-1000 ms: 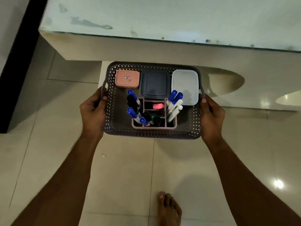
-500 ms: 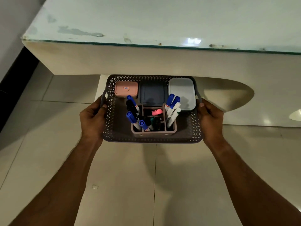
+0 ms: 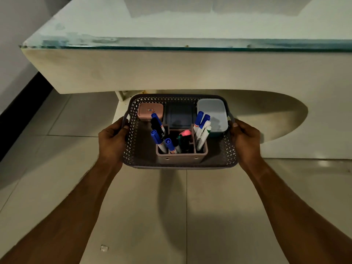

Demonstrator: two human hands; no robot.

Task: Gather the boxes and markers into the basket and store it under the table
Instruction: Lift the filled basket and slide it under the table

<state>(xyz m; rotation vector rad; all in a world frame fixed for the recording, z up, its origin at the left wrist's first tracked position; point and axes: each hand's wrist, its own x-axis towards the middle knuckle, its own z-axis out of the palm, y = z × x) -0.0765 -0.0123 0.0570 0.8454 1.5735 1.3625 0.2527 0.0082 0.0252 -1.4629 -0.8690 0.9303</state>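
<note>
I hold a grey perforated basket [image 3: 133, 149] in the air above the floor, just in front of the table's lower edge. My left hand [image 3: 112, 139] grips its left handle and my right hand [image 3: 245, 140] grips its right handle. Along the basket's far side lie a pink box [image 3: 147, 109], a dark grey box [image 3: 180, 116] and a pale blue box [image 3: 214, 113]. A pink divided holder [image 3: 181, 158] in the middle carries several markers [image 3: 201, 128] with blue, black, green and pink caps.
The glass-topped table [image 3: 190, 23] has a deep cream apron [image 3: 171, 71] right above the basket. Under it a cream base panel with a curved cut-out [image 3: 276, 119] rises from the tiled floor [image 3: 142, 216]. A small clear scrap [image 3: 104, 248] lies on the tiles.
The basket has sunk lower and moved toward the gap under the table while my view dropped; the table's apron now looms larger. Both hands keep their hold on the handles.
</note>
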